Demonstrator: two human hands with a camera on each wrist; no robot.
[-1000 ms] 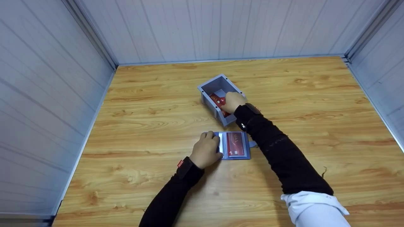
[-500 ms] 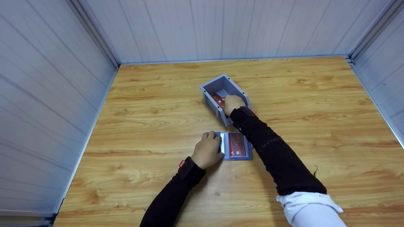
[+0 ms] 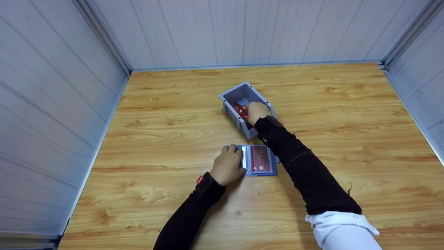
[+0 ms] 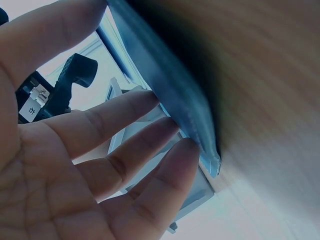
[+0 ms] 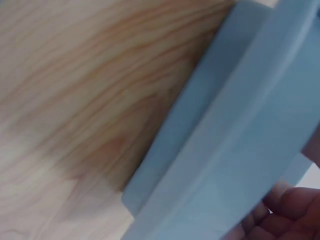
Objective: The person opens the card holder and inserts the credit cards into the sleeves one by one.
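Observation:
An unfolded blue card holder (image 3: 274, 170) lies on the table, a red card (image 3: 261, 159) showing through the clear sleeve on its right side. My left hand (image 3: 226, 167) rests on the holder's left cover. In the left wrist view, the thumb and lightly bent fingertips touch along the edge of the blue cover (image 4: 170, 85). Beyond the holder stands a grey bin (image 3: 231, 114) with red cards (image 3: 238, 109) inside. My right hand (image 3: 258, 111) reaches down into it. Curled fingers (image 5: 295, 205) show past the bin wall (image 5: 240, 150); I cannot tell whether they grip a card.
The wooden table (image 3: 166, 125) is bounded by pale panel walls (image 3: 222, 34) at the back and on both sides. The bin sits at an angle close behind the card holder. The right forearm passes over the holder's right edge.
My right hand has dipped and shifted slightly among the cards inside the bin. The left hand stays on the card holder's cover. The head view has shifted a little.

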